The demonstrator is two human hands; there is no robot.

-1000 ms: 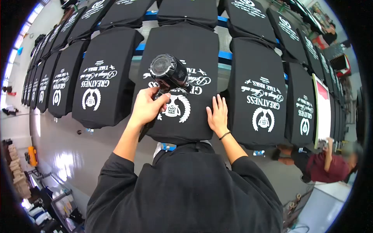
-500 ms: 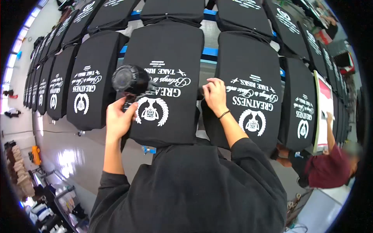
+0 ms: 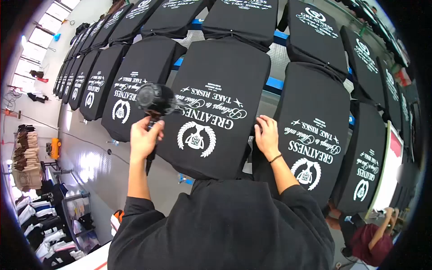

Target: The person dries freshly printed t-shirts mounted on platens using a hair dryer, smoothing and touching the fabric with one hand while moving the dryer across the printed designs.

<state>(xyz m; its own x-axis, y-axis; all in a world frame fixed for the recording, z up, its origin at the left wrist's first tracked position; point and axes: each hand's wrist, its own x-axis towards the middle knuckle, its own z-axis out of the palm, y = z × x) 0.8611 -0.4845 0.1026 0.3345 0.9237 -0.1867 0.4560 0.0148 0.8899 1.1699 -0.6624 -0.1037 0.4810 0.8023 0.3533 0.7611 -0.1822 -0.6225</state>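
Observation:
My left hand (image 3: 145, 138) is wrapped round the handle of a black heat gun or dryer (image 3: 155, 98), whose round end points up and left over the edge of the middle shirt. That black shirt (image 3: 216, 67) lies stretched on a board, with white lettering and a wreath emblem that appear upside down. My right hand (image 3: 267, 135), wearing a dark bracelet, has its fingers apart and rests near the gap between the middle shirt and the right-hand shirt (image 3: 310, 101). Nothing shows in it.
Rows of printed black shirts on boards stretch left and right. A co-worker in a dark red top (image 3: 371, 243) stands at lower right beside a framed screen (image 3: 387, 171). Folded garments (image 3: 45, 229) fill the lower left, near an orange machine (image 3: 55, 148).
The view has turned and shifted. My left hand has carried the black tool left, off the middle print. My right hand has left the middle shirt's surface for its right edge.

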